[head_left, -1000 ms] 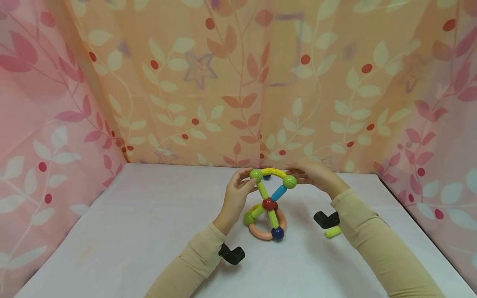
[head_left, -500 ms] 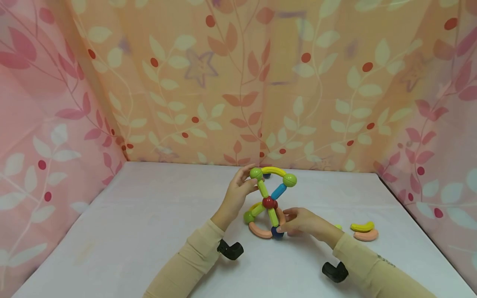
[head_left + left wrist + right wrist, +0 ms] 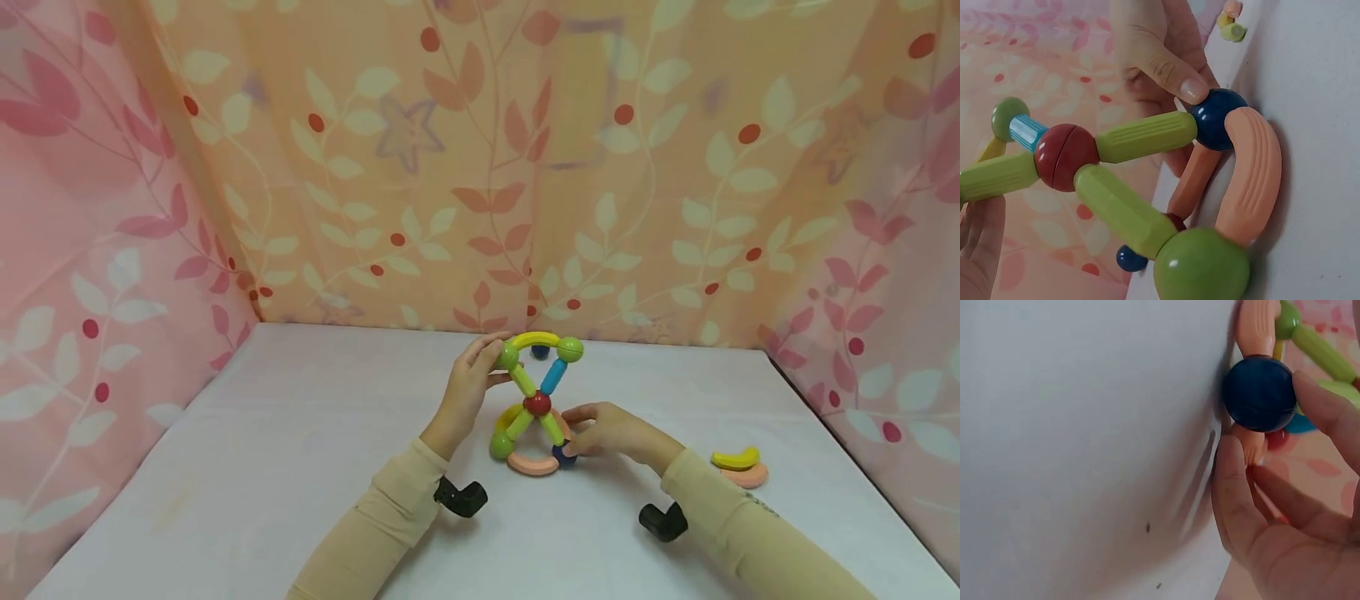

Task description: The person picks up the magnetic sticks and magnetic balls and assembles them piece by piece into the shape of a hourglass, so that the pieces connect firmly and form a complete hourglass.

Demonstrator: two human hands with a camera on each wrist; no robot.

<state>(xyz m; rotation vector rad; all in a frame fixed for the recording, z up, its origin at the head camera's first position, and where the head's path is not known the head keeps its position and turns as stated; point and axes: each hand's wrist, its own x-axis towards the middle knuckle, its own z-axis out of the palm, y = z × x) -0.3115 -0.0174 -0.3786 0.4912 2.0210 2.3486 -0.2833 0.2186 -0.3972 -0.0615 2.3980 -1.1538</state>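
Note:
A ball-and-stick building-toy structure (image 3: 537,404) stands upright on the table, crossing at a red ball (image 3: 1066,157). Its base joins curved orange rods (image 3: 1254,175), a green ball (image 3: 1202,265) and a dark blue ball (image 3: 1260,394). Above, green and blue rods lead to two green balls with a curved yellow rod (image 3: 536,338) between them. My left hand (image 3: 467,387) holds the upper left green ball (image 3: 507,356). Down at the base, my right hand (image 3: 618,437) pinches the dark blue ball, thumb against it and fingers by the orange rod; some fingertips are hidden in the head view.
To the right lie a loose curved yellow rod (image 3: 736,458) and a loose orange rod (image 3: 746,476). A separate dark blue ball (image 3: 540,351) sits behind the structure. Patterned curtains (image 3: 345,192) bound the white table (image 3: 300,433) at back and sides.
My right hand has come down from the upper right green ball to the dark blue ball. The structure has turned slightly, its top shifting left. My left hand stays on its green ball.

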